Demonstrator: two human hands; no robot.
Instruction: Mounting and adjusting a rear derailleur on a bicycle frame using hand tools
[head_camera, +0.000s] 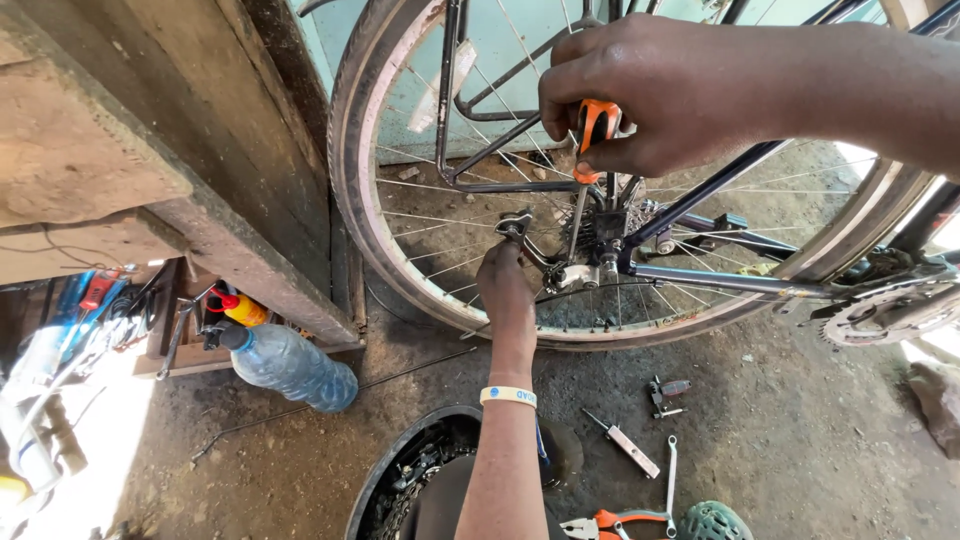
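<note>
Here, a clear plastic bottle (290, 365) lay on the dirt floor (800, 440) beside a wooden post (250, 200). The left hand (505, 290) was closed around a small metal part (513, 226) at the rear wheel (350, 180), its grip tight. The right hand (640, 95) was clenched on an orange-handled screwdriver (592, 135), whose shaft was pointed down at the derailleur (580, 272). If pressed off-axis, the tip could be slipped from the screw and driven into the spokes or the lower hand.
</note>
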